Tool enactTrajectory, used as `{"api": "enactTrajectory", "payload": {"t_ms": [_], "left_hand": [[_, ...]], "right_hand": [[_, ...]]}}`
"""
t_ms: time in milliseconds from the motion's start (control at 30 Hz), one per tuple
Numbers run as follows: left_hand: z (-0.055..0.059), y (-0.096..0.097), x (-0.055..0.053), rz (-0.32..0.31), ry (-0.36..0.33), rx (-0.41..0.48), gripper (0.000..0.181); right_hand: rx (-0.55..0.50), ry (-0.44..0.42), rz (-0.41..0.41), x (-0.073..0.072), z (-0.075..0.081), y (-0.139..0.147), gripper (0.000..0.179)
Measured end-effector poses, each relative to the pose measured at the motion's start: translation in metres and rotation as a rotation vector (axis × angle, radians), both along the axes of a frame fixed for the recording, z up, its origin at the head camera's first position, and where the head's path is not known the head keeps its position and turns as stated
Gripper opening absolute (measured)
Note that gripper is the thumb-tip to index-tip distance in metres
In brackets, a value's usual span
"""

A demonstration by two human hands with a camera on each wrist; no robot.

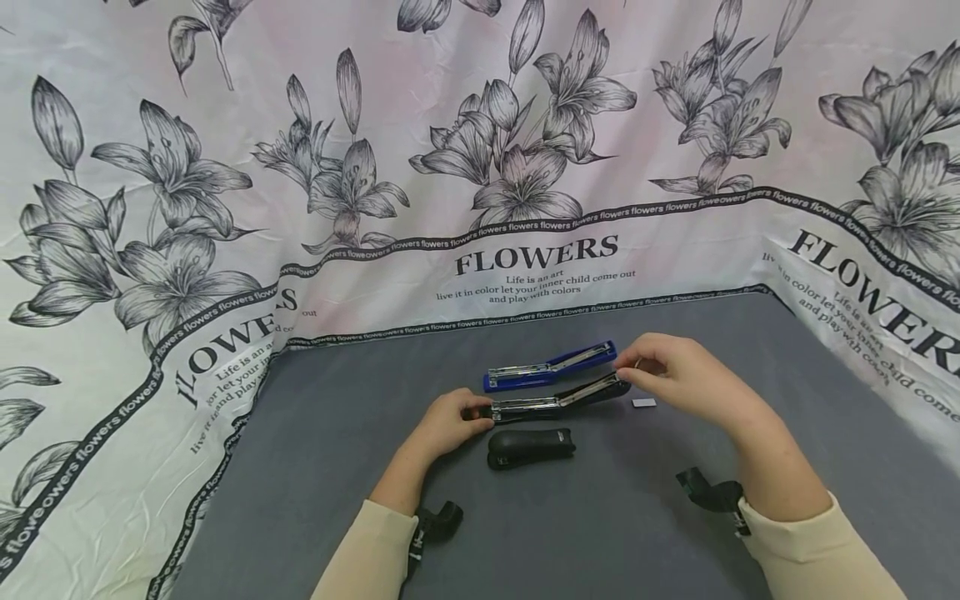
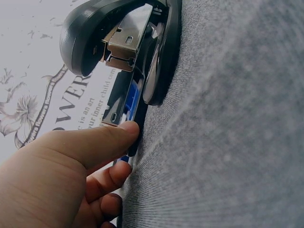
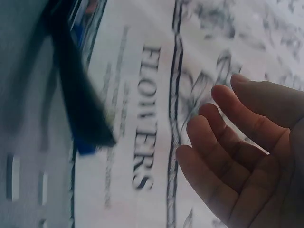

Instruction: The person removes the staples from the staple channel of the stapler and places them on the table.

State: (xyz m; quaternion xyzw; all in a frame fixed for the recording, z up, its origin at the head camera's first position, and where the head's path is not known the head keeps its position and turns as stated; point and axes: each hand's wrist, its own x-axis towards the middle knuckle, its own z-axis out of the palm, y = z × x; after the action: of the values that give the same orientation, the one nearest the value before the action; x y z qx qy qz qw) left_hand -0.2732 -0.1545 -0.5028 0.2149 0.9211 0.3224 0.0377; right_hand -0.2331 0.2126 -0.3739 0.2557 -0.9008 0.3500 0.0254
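An opened-out black stapler (image 1: 525, 407) lies across the middle of the grey surface, its metal magazine showing and its right part tilted up. My left hand (image 1: 452, 422) pinches its left end between thumb and fingers; the left wrist view shows the thumb (image 2: 111, 137) on that end. At the raised end is my right hand (image 1: 667, 377), fingers loosely bent. In the right wrist view, those fingers (image 3: 223, 156) stand apart from the blurred dark stapler arm (image 3: 80, 90). Behind lies an opened-out blue stapler (image 1: 517, 377), and in front a closed black stapler (image 1: 530, 447).
A small pale strip (image 1: 643, 403) lies right of the held stapler, under the right hand. Flower-printed cloth (image 1: 525, 283) rises at the back and both sides of the grey surface (image 1: 585, 533). Black straps (image 1: 438, 523) sit at both wrists.
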Motion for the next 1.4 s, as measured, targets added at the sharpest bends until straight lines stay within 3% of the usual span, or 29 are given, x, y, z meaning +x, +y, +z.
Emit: {"api": "enactTrajectory", "payload": {"t_ms": [200,600,800,1000,1233,1400], "left_hand": [[-0.001,-0.001,0.0,0.0,0.004,0.001,0.033],[-0.002,0.0,0.0,0.009,0.005,-0.004,0.033],[-0.001,0.0,-0.001,0.002,0.001,0.002,0.033],[-0.001,-0.004,-0.002,-0.005,-0.002,0.002,0.033],[-0.001,-0.005,-0.002,0.0,-0.012,0.006,0.033],[0.001,-0.005,-0.001,-0.007,-0.029,0.024,0.038]], "right_hand": [[0.01,0.012,0.084,0.007,0.004,-0.027,0.012],[0.063,-0.009,0.293,0.008,0.001,-0.083,0.015],[0.131,0.055,0.363,0.011,-0.007,-0.107,0.018],[0.228,0.08,0.372,0.018,-0.021,-0.134,0.025],[0.421,0.123,0.286,0.019,-0.044,-0.156,0.03],[0.457,0.139,0.246,0.017,-0.057,-0.161,0.03]]}}
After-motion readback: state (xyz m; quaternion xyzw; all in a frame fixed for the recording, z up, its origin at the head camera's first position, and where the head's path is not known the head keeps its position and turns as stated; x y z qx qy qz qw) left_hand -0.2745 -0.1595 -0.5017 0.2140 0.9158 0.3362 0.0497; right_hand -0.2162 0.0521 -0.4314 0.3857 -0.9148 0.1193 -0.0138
